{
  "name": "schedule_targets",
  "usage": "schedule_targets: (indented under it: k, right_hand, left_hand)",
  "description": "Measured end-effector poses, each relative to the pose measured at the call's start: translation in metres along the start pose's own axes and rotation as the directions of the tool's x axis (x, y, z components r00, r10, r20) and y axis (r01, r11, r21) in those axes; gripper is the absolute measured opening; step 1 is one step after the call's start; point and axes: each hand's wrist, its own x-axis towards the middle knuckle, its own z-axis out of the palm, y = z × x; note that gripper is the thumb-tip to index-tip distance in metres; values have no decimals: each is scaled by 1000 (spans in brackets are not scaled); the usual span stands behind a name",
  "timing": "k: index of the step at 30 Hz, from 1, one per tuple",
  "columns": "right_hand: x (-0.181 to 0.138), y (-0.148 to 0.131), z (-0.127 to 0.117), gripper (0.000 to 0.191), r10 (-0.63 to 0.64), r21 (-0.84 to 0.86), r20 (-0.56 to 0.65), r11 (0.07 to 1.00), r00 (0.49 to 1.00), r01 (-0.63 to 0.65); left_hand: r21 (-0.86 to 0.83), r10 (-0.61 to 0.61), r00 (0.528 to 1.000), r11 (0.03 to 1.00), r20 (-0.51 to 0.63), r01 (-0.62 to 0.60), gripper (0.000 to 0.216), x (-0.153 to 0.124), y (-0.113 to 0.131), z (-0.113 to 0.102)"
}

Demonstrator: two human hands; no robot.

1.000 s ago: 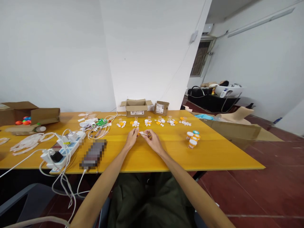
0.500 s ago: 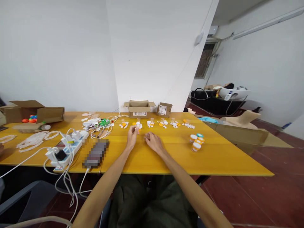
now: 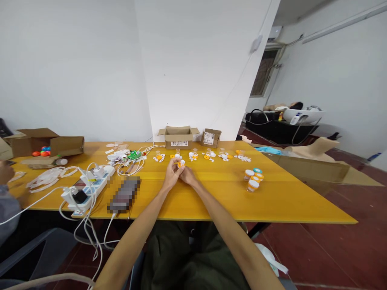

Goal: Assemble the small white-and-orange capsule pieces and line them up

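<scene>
My left hand and my right hand meet over the middle of the yellow table. Both are closed around a small orange-and-white piece, pinched between their fingertips. Just beyond the hands lies a row of small orange and white parts in several little groups. A cluster of small capped jars with orange and teal lids stands to the right of my hands.
An open cardboard box and a smaller one stand at the table's far edge. A power strip with white cables and a dark phone lie to the left. Another box holds coloured balls. A person's arm shows at far left.
My hands were apart on the table half a second ago; now they have come together and hold a small orange-and-white piece. The view has shifted slightly to the left.
</scene>
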Motion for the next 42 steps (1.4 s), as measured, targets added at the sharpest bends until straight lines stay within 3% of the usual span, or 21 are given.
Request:
schedule_targets:
  k: [4, 8, 15, 21, 28, 42]
  right_hand:
    - [-10, 0, -11, 23, -33, 262, -8, 964, 999, 34]
    - [-22, 0, -25, 33, 32, 471, -47, 882, 998, -6]
    - [-42, -5, -43, 33, 126, 705, 56, 698, 990, -129]
    - [-50, -4, -51, 37, 182, 744, 96, 640, 979, -192]
    - [-57, 1, -56, 41, 199, 688, 56, 702, 978, -182]
    - [-58, -8, -59, 45, 202, 689, 76, 697, 976, -198]
  left_hand:
    - [11, -11, 999, 1000, 42, 11, 38, -1, -2, 2]
    - [13, -17, 998, 1000, 58, 16, 33, -1, -4, 4]
    - [76, 25, 994, 997, 106, -33, 21, -2, -4, 8]
    - [196, 107, 988, 972, 113, -128, 12, -4, -1, 6]
    - [249, 75, 986, 962, 149, -110, 9, -6, 2, 5]
    - [356, 143, 957, 906, 254, -230, 5, -9, 3, 8]
